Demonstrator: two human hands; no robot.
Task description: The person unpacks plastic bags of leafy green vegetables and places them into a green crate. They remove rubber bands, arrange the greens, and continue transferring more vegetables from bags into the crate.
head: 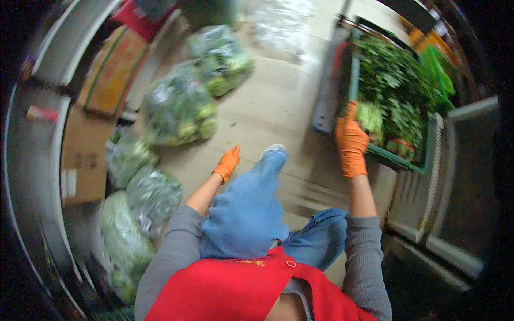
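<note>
My left hand [228,163], in an orange glove, hangs over the floor beside my blue jeans, its fingers loosely extended and nothing visible in it. At the near left edge of a green plastic crate [395,159] is my right hand [351,138], gloved in orange too, with one finger pointing forward; whether it touches the rim is not clear. The crate holds leafy greens [397,84] with pale stalks, one bunch tied with a red band [401,143]. To the left on the floor stand clear plastic bags of green vegetables [180,106], the nearest well left of my left hand.
Cardboard boxes [83,154] line the left side beside a metal-edged rack [60,148]. Further filled bags [126,232] lie along the left. Clear plastic wrap [281,24] lies on the floor ahead. A green mesh bag [439,74] is beyond the crate, and a metal-framed panel [461,168] stands at right.
</note>
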